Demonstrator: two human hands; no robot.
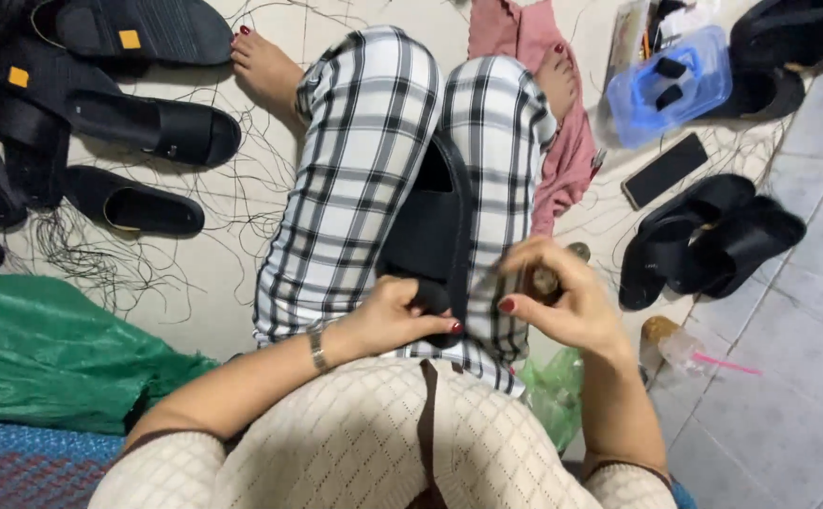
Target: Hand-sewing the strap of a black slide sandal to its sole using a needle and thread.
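Black slipper clamped between our knees, both hands working at its near end.

At the far left of the frame black sandals (138,104) lie among loose black threads (100,264), with a green sheet (44,349) below them. In the centre, the black slipper (430,226) stands wedged between our checked trouser legs (355,170); it looks light and soft, bendable at the upper but firmer along the sole, so the sole edge seems the surest place to grip. Our left hand (393,320) curls its fingers tight around the slipper's near end. Our right hand (562,302) has its fingers pressed together, pinching a small brownish object we cannot make out, perhaps a tool handle. Toward the upper right sit a blue plastic box (671,85), a dark phone (664,170) and more black slippers (713,236).
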